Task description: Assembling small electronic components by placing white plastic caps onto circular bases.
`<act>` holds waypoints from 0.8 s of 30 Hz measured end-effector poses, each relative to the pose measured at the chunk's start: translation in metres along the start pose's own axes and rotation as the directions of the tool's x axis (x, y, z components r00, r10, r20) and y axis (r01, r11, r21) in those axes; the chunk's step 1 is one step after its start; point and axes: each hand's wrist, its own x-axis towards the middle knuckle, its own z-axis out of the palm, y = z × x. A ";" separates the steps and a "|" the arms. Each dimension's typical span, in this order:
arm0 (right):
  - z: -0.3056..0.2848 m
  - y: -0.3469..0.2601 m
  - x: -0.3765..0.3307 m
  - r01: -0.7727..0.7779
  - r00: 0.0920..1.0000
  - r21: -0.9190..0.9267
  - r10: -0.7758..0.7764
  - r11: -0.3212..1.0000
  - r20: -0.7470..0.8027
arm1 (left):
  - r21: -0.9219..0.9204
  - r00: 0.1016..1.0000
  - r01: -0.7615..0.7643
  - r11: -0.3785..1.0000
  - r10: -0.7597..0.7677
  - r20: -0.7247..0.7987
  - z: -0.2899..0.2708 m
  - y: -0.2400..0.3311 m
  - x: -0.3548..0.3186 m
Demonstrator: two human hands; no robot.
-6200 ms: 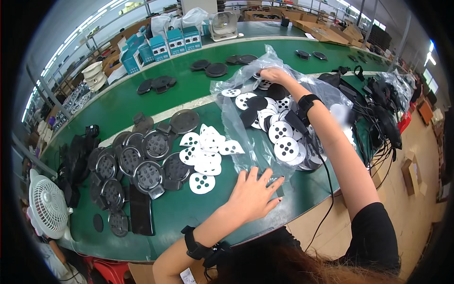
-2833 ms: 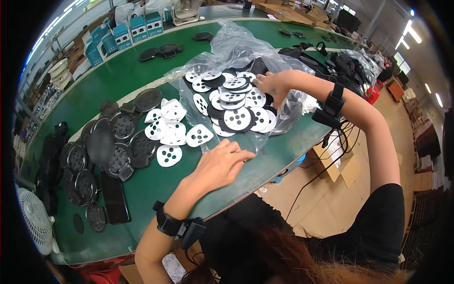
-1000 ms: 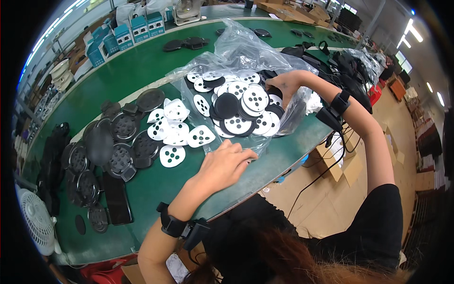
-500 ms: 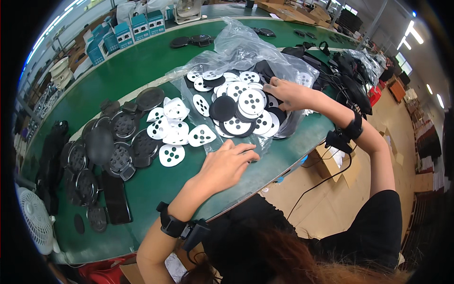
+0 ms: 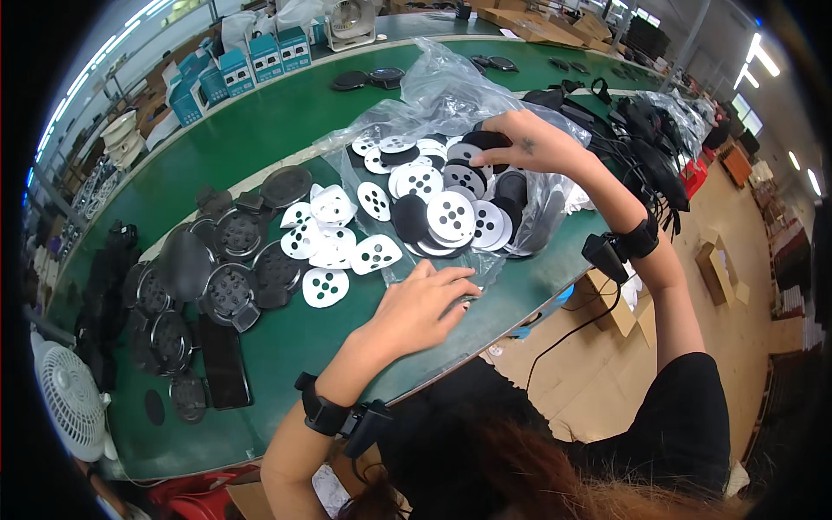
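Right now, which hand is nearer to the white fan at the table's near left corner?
Left. The left hand lies flat on the green table, to the right of the white fan. The right hand is farther away, on the clear plastic bag.

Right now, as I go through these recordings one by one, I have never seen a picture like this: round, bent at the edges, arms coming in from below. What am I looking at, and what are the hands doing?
There is no machine here. A person wears a wide fisheye camera on the head, looking down, so straight edges curve and the person's own arms rise from the lower edge.

The surface is a long green table. The left hand lies flat on the near edge of a clear plastic bag. The right hand reaches into the bag's open part and grips a black disc. In the bag lie white round discs with dark dots. To the left lie loose white pieces and black round holders. A white fan stands at the left end, and blue boxes sit far back.
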 end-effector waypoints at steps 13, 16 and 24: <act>0.015 -0.073 0.011 0.089 0.990 0.733 0.021 0.675 -0.141 | -0.744 0.895 0.013 0.668 -0.340 -0.290 -0.056 0.017 -0.018; 0.036 -0.095 0.017 0.453 0.842 0.391 -0.240 0.801 -0.483 | -0.911 0.861 -0.071 0.407 -0.435 -0.262 -0.078 0.010 -0.032; 0.073 -0.115 0.034 0.677 0.701 0.147 -0.571 0.721 -0.428 | -0.890 0.767 -0.170 0.424 -0.510 -0.390 -0.081 -0.007 -0.057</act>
